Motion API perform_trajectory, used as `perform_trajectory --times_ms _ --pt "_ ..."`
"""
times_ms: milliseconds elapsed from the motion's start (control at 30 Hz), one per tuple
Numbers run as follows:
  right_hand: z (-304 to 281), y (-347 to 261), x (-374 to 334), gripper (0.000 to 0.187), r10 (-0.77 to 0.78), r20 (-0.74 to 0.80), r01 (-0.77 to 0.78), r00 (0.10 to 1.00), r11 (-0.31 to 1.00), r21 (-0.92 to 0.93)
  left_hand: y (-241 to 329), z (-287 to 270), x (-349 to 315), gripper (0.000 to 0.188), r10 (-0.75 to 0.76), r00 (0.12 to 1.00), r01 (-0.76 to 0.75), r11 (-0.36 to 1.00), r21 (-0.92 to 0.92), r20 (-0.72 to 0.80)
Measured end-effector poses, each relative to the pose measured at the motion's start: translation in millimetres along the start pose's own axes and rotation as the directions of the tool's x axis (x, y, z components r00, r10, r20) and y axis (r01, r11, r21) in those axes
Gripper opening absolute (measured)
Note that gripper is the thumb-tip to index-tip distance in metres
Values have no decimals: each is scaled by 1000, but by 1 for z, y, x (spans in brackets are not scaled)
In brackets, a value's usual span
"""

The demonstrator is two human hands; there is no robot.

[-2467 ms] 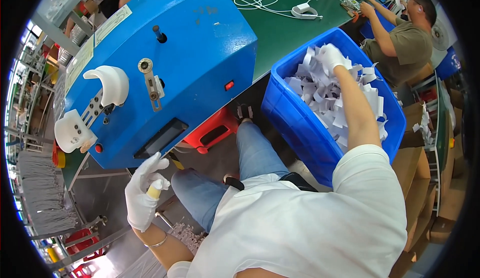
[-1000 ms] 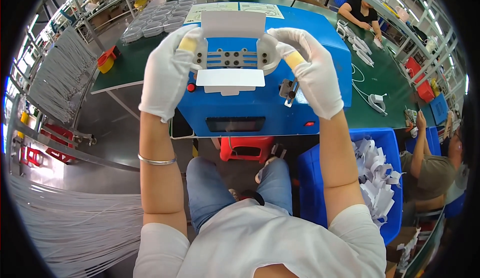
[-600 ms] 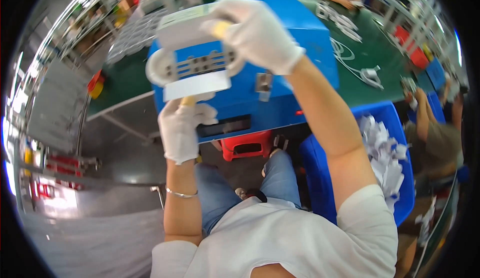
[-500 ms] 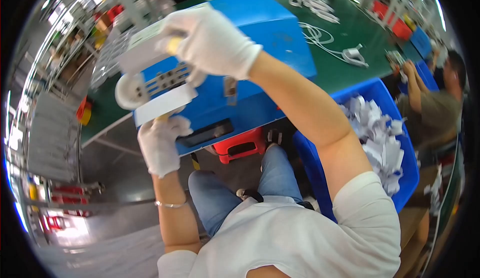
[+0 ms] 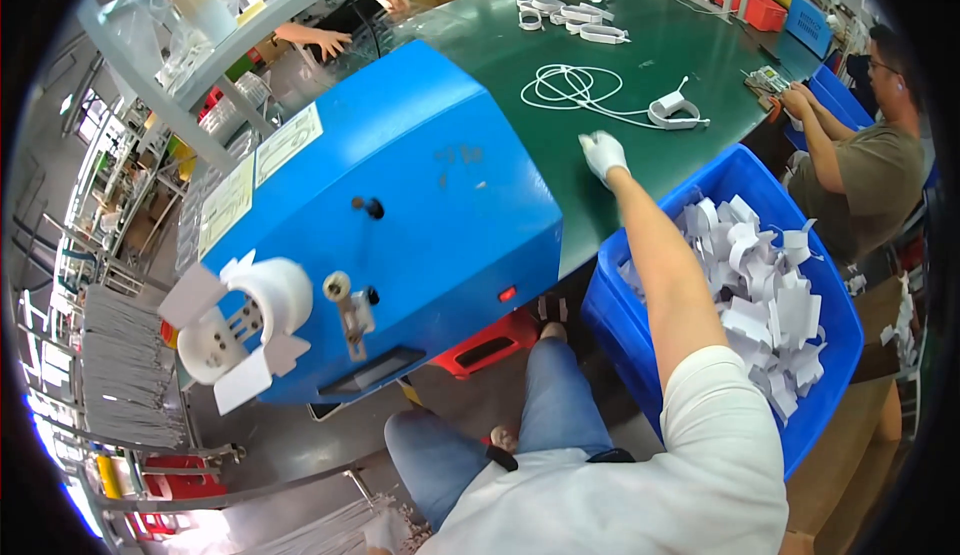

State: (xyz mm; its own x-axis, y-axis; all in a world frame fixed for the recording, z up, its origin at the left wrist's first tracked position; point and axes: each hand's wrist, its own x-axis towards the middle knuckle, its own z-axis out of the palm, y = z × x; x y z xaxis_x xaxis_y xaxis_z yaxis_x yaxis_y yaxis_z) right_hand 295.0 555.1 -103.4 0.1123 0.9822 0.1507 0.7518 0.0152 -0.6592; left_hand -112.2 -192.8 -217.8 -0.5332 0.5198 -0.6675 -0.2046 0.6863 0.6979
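From where I watch, the right hand (image 5: 604, 158) is over the green table (image 5: 590, 205), right of the blue machine (image 5: 450, 185); its fingers look bunched, undersides hidden, and I cannot tell whether they pinch anything. The white cable (image 5: 566, 107) lies coiled just beyond, leading right to a white ring-shaped piece (image 5: 675, 112). A pale patch at the near edge may be the left hand (image 5: 385, 532); I cannot read its fingers. On the machine's left, white cards (image 5: 243, 383) partly cover the white curved holders (image 5: 287, 290).
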Motion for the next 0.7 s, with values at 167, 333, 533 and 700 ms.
perform_trajectory --times_ms 167,333,533,700 --pt "-7 13 21 21 -56 -133 40 990 992 -122 -61 -21 1 24 -32 998 41 986 164 -59" --pt "-28 38 70 44 118 -565 -300 817 922 -243 -96 -28 -12 31 -103 992 123 938 324 -80" --pt "22 -32 53 57 -653 -207 575 729 747 -334 -118 -19 -49 38 -179 980 196 851 487 -82" --pt "35 -55 50 92 -334 -13 303 943 870 -389 -100 -20 -74 45 -140 977 208 787 581 -160"
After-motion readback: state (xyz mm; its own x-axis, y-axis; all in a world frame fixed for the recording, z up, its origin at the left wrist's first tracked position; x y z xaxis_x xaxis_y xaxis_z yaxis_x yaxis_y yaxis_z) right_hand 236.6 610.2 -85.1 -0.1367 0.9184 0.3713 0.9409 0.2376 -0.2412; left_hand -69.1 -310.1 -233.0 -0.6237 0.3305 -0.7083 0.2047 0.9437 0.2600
